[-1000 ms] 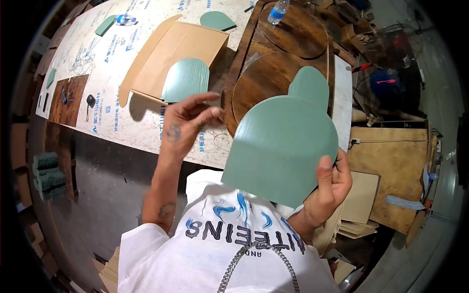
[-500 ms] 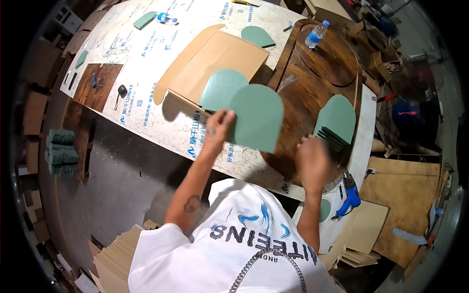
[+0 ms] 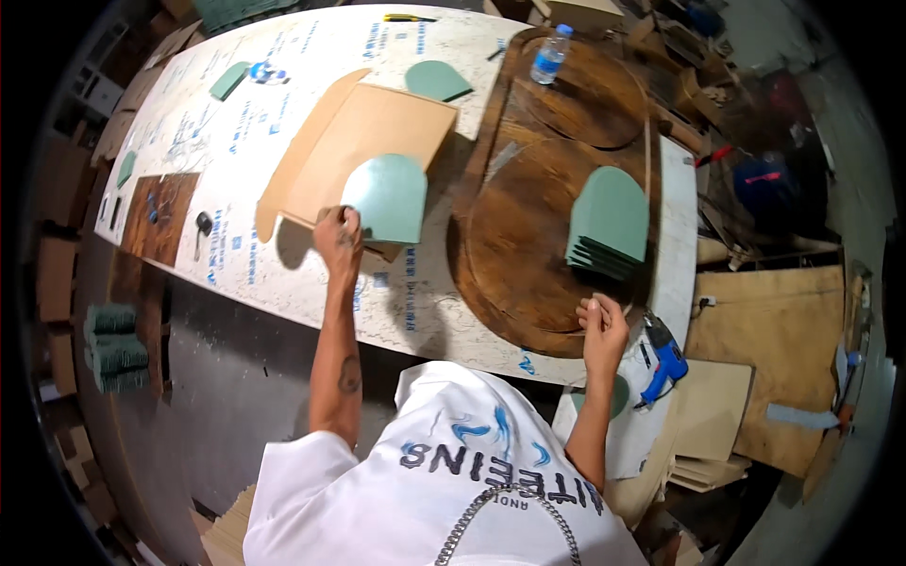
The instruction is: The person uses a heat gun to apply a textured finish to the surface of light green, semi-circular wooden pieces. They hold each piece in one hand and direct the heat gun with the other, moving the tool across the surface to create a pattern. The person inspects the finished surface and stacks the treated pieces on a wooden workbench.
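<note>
At the near edge of an open cardboard box (image 3: 392,108), my left hand (image 3: 338,236) grips the lower left corner of a green arch-shaped panel (image 3: 389,198). The panel lies over the box's near end and hides what is beneath it. My right hand (image 3: 604,330) is just below a stack of similar green arched panels (image 3: 610,219), apart from it. Its fingers are loosely bent and slightly apart, with nothing visible in them. The stack rests, fanned at its near edge, on a dark wooden tray-like piece with rounded ends (image 3: 510,274).
A water bottle (image 3: 550,57) stands on the tray's far end. Another green panel (image 3: 437,80) lies beyond the box. A blue power tool (image 3: 663,363) is right of my right hand. At left, a brown board (image 3: 162,212) lies on the white-sheeted table (image 3: 283,179).
The panel in my left hand has come down and left over the box, covering the panel there. My right hand has drawn back from the stack. The whole view has shifted.
</note>
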Available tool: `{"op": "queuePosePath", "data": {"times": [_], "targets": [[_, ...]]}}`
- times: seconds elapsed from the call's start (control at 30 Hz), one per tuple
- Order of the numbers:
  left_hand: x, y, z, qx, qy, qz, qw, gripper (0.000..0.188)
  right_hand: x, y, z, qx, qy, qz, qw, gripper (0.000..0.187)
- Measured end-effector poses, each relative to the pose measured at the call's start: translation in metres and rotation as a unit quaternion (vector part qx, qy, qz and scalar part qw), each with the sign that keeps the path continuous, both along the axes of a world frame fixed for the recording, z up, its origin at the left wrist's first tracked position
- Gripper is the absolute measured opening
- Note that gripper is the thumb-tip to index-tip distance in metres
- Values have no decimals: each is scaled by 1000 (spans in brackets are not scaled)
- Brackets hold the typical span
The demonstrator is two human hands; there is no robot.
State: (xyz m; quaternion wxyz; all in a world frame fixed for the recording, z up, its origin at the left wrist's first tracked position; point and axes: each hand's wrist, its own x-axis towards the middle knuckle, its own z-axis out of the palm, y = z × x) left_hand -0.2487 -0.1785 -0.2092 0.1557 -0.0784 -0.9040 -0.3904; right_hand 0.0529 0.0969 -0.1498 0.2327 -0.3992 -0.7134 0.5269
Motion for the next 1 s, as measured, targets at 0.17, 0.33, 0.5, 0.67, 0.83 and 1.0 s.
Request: {"op": "queuePosePath", "data": {"times": [0.17,0.33,0.5,0.67,0.83,1.0], "targets": [[65,57,-10,222,-142,-113,958,15,-7,74,-31,154,-19,-82,984,34],[136,194,29,236,-286,-329,868,47,-40,125,-39,188,-114,-100,970,56],[148,280,5,261,-282,-411,826,48,-37,153,-52,159,-55,12,986,40],[169,302,-28,218,-200,-331,896,48,-15,141,-59,10,43,23,999,48],[171,277,3,185,-185,-259,930,34,8,147,-30,-200,82,-33,976,35],[157,230,52,513,-562,-249,599,14,18,169,-35,-437,180,78,878,29]]}}
